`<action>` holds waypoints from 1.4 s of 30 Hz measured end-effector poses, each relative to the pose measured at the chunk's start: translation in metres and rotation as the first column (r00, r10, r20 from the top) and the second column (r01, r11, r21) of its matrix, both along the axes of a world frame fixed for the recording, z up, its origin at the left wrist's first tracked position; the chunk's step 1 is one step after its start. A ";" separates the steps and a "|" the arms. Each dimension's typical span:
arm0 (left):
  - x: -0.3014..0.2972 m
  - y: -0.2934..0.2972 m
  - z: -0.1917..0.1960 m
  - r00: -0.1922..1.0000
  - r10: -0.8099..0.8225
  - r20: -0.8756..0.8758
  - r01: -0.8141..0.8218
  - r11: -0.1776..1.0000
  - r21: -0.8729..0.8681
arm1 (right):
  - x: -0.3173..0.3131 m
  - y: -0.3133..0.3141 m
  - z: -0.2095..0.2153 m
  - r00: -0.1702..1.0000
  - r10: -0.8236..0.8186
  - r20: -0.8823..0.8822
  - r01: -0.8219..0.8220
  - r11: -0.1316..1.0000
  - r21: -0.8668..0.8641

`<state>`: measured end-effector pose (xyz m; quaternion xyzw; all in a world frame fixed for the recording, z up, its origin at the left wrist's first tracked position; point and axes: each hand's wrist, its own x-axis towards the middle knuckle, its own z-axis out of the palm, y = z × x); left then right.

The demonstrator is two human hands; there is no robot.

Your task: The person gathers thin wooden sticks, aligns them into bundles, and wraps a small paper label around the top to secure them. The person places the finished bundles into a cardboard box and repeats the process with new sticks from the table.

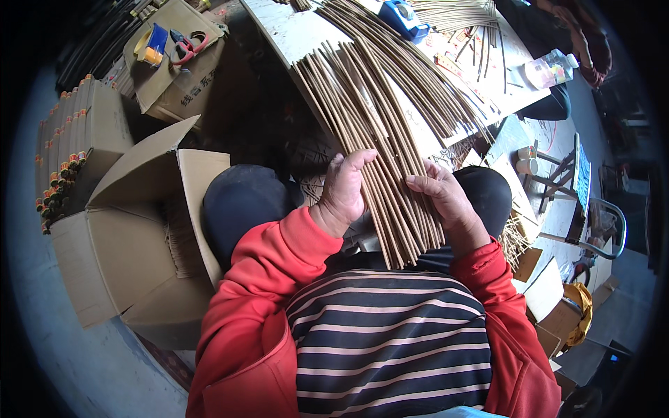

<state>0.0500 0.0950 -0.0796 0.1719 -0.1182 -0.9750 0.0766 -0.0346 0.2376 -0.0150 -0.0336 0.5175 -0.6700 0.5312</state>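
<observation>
A flat fan of thin brown sticks point(380, 153) slants from the tabletop's near edge down over my lap, its far end lying on the table. My left hand point(343, 189) grips the fan's left side, thumb stretched over the top, with the other fingers mostly hidden. On the opposite side, my right hand point(449, 198) pinches the sticks with its thumb above and fingers underneath. More long brown sticks point(411, 76) lie in a loose row on the white table point(289, 24) just beyond.
An open cardboard box point(104, 261) stands at my left, near a stack of labelled stick bundles point(66, 150). Red-handled scissors point(188, 47) rest on another box. The table bears a blue tape dispenser point(404, 19) and a plastic bottle point(550, 68). Another person point(589, 42) is at the far right.
</observation>
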 end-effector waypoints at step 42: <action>0.001 0.006 -0.001 0.986 0.088 0.139 -0.075 0.993 -0.090 | -0.003 0.010 -0.007 0.996 -0.006 -0.088 0.025 0.976 0.216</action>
